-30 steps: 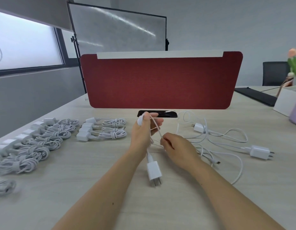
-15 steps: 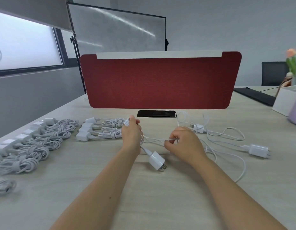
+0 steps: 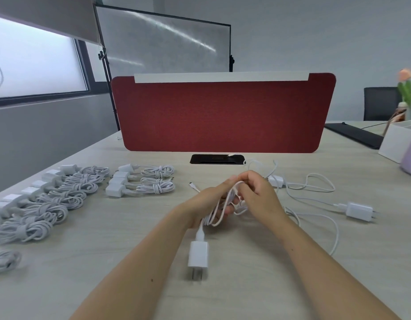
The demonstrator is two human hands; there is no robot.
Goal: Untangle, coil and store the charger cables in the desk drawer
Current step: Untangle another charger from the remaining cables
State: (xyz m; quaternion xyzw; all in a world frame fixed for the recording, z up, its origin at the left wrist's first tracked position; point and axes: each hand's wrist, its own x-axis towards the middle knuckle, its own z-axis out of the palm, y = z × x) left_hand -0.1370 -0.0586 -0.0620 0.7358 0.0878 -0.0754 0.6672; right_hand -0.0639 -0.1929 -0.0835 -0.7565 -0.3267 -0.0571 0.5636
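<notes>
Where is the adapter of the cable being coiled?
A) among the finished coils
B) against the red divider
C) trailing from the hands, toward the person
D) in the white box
C: the adapter trails off the cable that the left hand holds looped and the right hand pinches.

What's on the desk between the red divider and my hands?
Head view: a black cable slot in the desk, a loose cable at its right end; otherwise bare desk up to the left hand and right hand.
</notes>
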